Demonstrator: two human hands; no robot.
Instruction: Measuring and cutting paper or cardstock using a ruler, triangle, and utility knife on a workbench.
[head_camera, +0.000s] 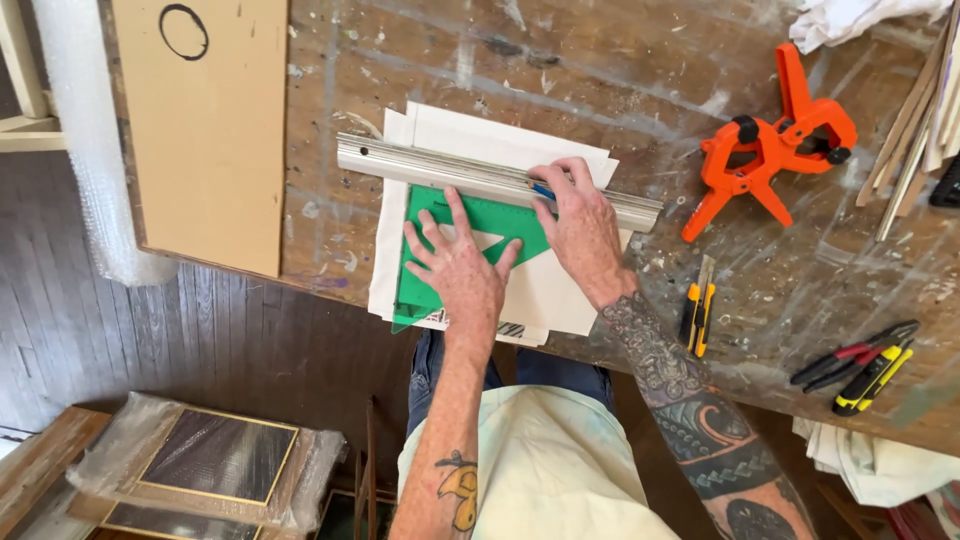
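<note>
The green plastic set square lies flat on a stack of white paper sheets at the near edge of the paint-spattered wooden workbench, its upper edge butted against a long aluminium straightedge. It looks light, thin and stiff, likely to slide on the paper, so pressing down from above suits it better than pinching an edge. The left hand does that: fingers spread wide, palm flat on the triangle, gripping nothing. The right hand rests on the straightedge with its fingers closed around a blue pencil at the rule's edge. Well to the right sit two orange spring clamps, a yellow utility knife and red-handled pliers. A cardboard sheet lies left of the paper. Nothing crowds the hands
</note>
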